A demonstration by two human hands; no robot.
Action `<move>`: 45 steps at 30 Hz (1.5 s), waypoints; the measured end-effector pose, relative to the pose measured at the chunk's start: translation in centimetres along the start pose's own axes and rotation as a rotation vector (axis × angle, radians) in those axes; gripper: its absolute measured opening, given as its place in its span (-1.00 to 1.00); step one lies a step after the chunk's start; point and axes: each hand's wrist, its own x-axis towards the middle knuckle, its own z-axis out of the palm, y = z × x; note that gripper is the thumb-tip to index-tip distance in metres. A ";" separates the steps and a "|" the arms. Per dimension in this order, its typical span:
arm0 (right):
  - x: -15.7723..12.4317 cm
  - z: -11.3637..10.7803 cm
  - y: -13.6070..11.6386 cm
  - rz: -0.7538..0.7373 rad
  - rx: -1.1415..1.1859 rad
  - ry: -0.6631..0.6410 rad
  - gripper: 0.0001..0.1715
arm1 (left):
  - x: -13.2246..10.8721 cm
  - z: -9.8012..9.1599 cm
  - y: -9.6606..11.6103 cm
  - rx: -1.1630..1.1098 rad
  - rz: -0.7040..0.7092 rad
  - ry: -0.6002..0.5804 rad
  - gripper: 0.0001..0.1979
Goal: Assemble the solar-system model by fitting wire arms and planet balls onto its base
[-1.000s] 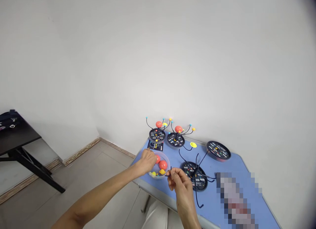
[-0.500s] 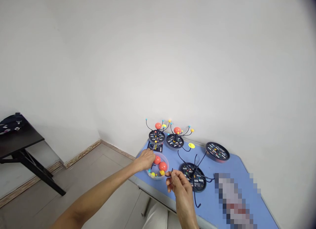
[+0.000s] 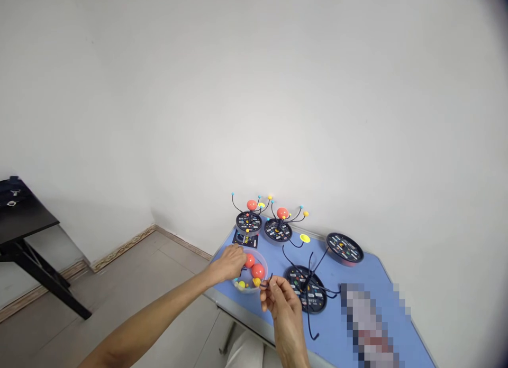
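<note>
My left hand (image 3: 230, 261) reaches into the left side of a clear round bowl (image 3: 266, 263); its fingers are bent together and what they hold, if anything, is hidden. Inside the bowl lie red balls (image 3: 257, 271), an orange ball (image 3: 256, 282) and a yellow-green ball (image 3: 242, 285). Just right of the bowl, my right hand (image 3: 280, 294) pinches a small black curved rod (image 3: 266, 285). Beside that hand stands a round black base (image 3: 317, 299) with several bent black arms and no balls on them.
Two models with coloured balls (image 3: 248, 221) (image 3: 278, 230) stand at the back of the blue table (image 3: 357, 273). A round black disc (image 3: 345, 248) lies at the back right. A pixelated area covers the right front. A dark table (image 3: 27, 214) is at the far left.
The view has shifted slightly, so the scene sits a little lower and further left. My left hand remains at the bowl and my right hand still pinches the rod.
</note>
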 end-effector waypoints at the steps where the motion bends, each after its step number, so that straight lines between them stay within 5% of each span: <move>1: 0.1 0.0 0.1 0.000 0.002 -0.002 -0.59 | -0.2 -0.2 0.0 -0.019 -0.003 0.014 -0.72; 7: 0.0 0.4 0.0 -0.006 -0.003 -0.014 -0.59 | -2.3 -1.8 0.2 -0.187 -0.030 0.124 -0.79; 14: -1.0 1.7 -0.5 0.054 0.055 -0.053 -0.62 | -7.4 -2.5 2.3 -1.030 -0.014 0.329 -0.86; 22: -2.2 2.6 -0.7 0.183 0.168 -0.103 -0.66 | -10.6 -1.5 3.7 -1.474 -0.072 0.481 -0.85; 31: -2.8 0.9 -1.6 0.199 0.152 -0.170 -0.67 | -11.9 -1.2 5.2 -1.649 -0.093 0.559 -0.81; 38: -2.9 0.1 -1.9 0.171 0.204 -0.165 -0.57 | -12.0 -1.3 5.9 -1.530 -0.066 0.663 -0.79; 45: -3.1 0.7 -1.9 0.138 0.132 -0.127 -0.69 | -11.9 -1.0 6.2 -1.493 -0.014 0.708 -0.79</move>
